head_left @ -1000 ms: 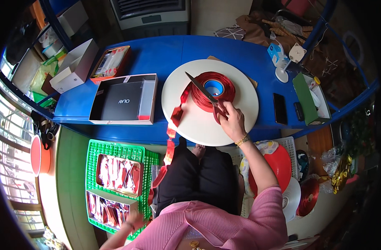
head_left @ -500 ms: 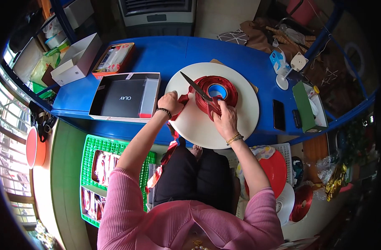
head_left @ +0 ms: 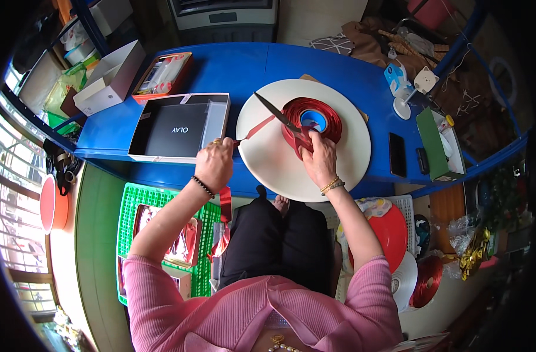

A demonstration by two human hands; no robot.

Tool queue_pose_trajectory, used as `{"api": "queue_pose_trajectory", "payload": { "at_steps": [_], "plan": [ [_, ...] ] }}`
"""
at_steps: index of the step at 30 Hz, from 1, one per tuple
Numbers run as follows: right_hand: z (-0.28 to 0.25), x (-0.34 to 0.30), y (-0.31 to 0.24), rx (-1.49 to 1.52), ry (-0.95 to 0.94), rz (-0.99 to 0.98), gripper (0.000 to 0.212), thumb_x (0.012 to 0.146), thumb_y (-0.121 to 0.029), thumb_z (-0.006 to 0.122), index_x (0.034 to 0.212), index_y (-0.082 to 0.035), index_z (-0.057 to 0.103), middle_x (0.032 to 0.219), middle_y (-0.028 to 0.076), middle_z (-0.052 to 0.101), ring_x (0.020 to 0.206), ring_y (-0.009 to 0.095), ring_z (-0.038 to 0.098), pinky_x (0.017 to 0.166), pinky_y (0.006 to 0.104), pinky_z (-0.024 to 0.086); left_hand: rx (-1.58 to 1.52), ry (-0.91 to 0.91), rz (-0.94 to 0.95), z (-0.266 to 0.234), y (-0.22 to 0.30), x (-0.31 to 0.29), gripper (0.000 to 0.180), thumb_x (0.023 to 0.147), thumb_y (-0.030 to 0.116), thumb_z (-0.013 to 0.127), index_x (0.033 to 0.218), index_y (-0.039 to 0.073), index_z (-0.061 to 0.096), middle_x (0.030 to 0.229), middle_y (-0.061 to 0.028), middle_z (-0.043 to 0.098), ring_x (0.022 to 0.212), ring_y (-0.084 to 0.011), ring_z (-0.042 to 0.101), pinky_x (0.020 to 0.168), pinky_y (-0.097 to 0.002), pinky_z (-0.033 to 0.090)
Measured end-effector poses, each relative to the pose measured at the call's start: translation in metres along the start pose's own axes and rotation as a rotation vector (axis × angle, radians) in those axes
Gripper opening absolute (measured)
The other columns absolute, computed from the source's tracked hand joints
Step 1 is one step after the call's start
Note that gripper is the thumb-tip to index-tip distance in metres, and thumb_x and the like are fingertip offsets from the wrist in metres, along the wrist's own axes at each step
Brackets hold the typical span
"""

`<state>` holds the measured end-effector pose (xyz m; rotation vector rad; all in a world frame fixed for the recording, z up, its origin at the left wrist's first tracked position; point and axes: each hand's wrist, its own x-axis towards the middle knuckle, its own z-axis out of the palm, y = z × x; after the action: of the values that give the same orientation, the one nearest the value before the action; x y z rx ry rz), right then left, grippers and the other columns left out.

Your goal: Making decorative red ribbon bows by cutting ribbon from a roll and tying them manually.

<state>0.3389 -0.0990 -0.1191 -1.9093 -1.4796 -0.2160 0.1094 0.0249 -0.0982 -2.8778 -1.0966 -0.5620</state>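
Note:
A roll of red ribbon (head_left: 315, 117) with a blue core lies on a white round disc (head_left: 350, 164) on the blue table (head_left: 233, 67). My right hand (head_left: 318, 161) rests at the roll's near edge and grips dark scissors (head_left: 277, 112), whose blades point up and left over the disc. My left hand (head_left: 214, 164) is left of the disc at the table's front edge, pinching the ribbon's free end (head_left: 253, 130), which runs taut from the roll. More red ribbon (head_left: 224, 206) hangs down below that hand.
An open black box (head_left: 180, 126) sits left of the disc. Behind it are an orange-rimmed tray (head_left: 162, 73) and a white box (head_left: 109, 79). A phone (head_left: 397, 154) and green box (head_left: 435, 144) lie right. A green crate (head_left: 130, 202) of packages stands on the floor left.
My left hand rose from the green crate, took the ribbon end near the roll and drew it out leftward. My right hand stayed at the roll with the scissors.

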Motion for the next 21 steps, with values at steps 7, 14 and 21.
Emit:
{"api": "queue_pose_trajectory", "payload": {
  "at_steps": [7,14,21],
  "plan": [
    [0.006,0.004,0.005,-0.020,0.002,-0.043,0.037,0.073,-0.011,0.066,0.105,-0.005,0.049,0.092,0.016,0.061,0.088,0.035,0.054,0.085,0.0425,0.038,-0.057,-0.119,0.060,0.012,-0.011,-0.098,0.021,0.071,0.001,0.050,0.092,-0.004,0.052,0.109,-0.0250,0.056,0.095,-0.0368,0.057,0.082,-0.0388,0.048],
    [0.017,0.007,0.016,-0.135,-0.074,-0.037,0.031,0.078,-0.018,0.061,0.102,-0.003,0.048,0.097,0.017,0.061,0.092,0.032,0.057,0.092,0.0452,0.032,-0.527,-0.194,-0.089,0.087,0.008,-0.164,0.030,0.071,0.016,0.068,0.089,0.001,0.050,0.118,-0.0273,0.048,0.108,-0.0415,0.048,0.090,-0.0450,0.042],
    [0.006,0.008,0.032,-0.147,-0.126,-0.037,0.032,0.078,-0.018,0.061,0.103,-0.004,0.048,0.091,0.015,0.063,0.086,0.033,0.059,0.091,0.0430,0.035,-1.026,-0.082,-0.432,0.129,0.000,-0.110,0.067,0.078,0.035,0.069,0.126,-0.003,0.040,0.124,-0.0179,0.050,0.116,-0.0229,0.048,0.095,-0.0340,0.039]
  ]
}}
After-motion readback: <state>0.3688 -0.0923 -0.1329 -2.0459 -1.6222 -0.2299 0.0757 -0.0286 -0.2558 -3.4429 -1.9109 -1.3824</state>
